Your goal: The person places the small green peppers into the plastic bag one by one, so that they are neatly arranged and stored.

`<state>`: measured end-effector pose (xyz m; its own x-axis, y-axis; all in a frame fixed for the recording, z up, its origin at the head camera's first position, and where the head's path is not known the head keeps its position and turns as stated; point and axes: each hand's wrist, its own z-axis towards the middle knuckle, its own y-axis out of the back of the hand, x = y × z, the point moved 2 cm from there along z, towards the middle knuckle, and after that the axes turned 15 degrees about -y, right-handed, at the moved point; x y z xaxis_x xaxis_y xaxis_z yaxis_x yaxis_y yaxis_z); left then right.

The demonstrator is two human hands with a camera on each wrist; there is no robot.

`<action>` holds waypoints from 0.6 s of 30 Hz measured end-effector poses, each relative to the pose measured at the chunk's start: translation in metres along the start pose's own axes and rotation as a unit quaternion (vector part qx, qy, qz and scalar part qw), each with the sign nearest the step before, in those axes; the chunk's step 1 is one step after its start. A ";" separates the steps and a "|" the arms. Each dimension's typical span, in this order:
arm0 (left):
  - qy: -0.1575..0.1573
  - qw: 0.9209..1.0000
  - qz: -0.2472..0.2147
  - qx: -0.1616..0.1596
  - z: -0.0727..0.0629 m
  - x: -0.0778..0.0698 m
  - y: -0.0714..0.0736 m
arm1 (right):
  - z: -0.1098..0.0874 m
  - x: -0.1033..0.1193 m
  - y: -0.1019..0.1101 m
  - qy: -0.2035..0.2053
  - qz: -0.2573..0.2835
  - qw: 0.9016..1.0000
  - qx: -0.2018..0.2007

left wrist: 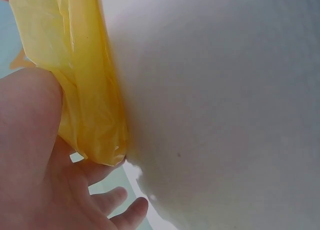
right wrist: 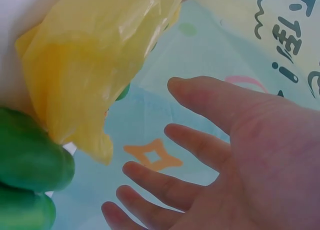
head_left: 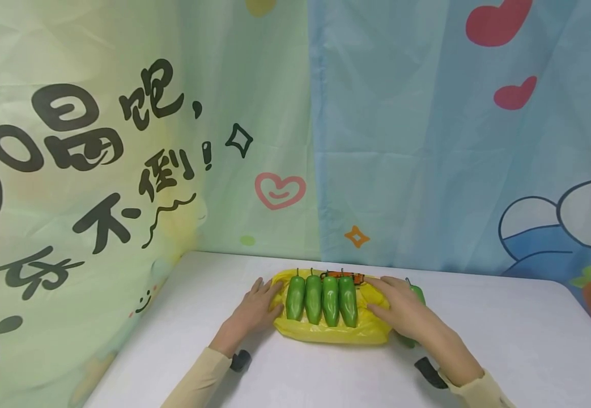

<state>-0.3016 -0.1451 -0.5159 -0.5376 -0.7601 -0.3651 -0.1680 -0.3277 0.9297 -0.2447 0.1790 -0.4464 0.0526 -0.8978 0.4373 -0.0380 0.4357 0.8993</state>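
A yellow plastic bag (head_left: 331,334) lies flat on the white table, with several glossy green peppers (head_left: 313,300) side by side on top, stems pointing away. At the bag's left end is my left hand (head_left: 255,309), fingers spread. The left wrist view shows its thumb against the yellow plastic (left wrist: 90,90) and a finger under the bag's corner. My right hand (head_left: 407,306) reaches over the bag's right end in the head view. Its fingers are spread and hold nothing in the right wrist view, apart from the raised bag edge (right wrist: 100,65).
More green peppers (head_left: 417,293) lie right of the bag, partly hidden by my right hand; two show in the right wrist view (right wrist: 30,150). Orange and black print marks the bag's far side. A printed cloth backdrop (head_left: 377,170) hangs behind the white table (head_left: 305,379).
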 end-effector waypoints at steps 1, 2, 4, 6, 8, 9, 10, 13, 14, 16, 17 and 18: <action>0.000 1.000 0.000 0.000 0.000 0.000 0.000 | 0.000 -0.001 0.001 -0.002 0.000 1.000 0.001; -0.001 1.000 0.000 0.000 0.000 0.000 0.000 | -0.001 -0.003 0.001 -0.003 -0.002 1.000 0.000; 0.000 1.000 0.000 0.001 0.000 -0.001 0.000 | -0.003 -0.005 0.003 -0.004 -0.008 1.000 0.000; 0.000 1.000 -0.001 0.003 0.000 -0.001 0.000 | -0.004 -0.006 0.005 -0.005 -0.015 1.000 0.002; 0.001 1.000 -0.001 0.004 0.000 -0.001 0.000 | -0.005 -0.008 0.007 -0.004 -0.024 1.000 0.004; 0.002 1.000 -0.001 0.005 0.000 -0.001 0.000 | -0.005 -0.009 0.008 -0.005 -0.025 1.000 0.006; 0.002 1.000 -0.001 0.005 0.000 -0.001 0.000 | -0.005 -0.011 0.009 -0.008 -0.026 1.000 0.010; 0.002 1.000 -0.002 0.004 0.000 -0.001 0.000 | -0.007 -0.015 0.011 -0.016 -0.027 0.999 0.019; 0.001 1.000 -0.003 0.004 0.000 -0.001 0.000 | -0.007 -0.017 0.012 -0.018 -0.028 0.999 0.021; 0.001 1.000 -0.002 0.004 -0.001 -0.001 0.001 | -0.008 -0.021 0.014 -0.022 -0.028 0.999 0.023; 0.001 1.000 -0.003 0.003 -0.001 -0.001 0.001 | -0.009 -0.023 0.015 -0.024 -0.028 0.999 0.024; 0.001 1.000 -0.003 0.003 -0.001 -0.001 0.001 | -0.009 -0.026 0.015 -0.025 -0.030 0.999 0.025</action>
<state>-0.3006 -0.1452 -0.5148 -0.5356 -0.7585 -0.3712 -0.1762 -0.3295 0.9276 -0.2379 0.2091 -0.4438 0.0060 -0.9245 0.3811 -0.0859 0.3792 0.9213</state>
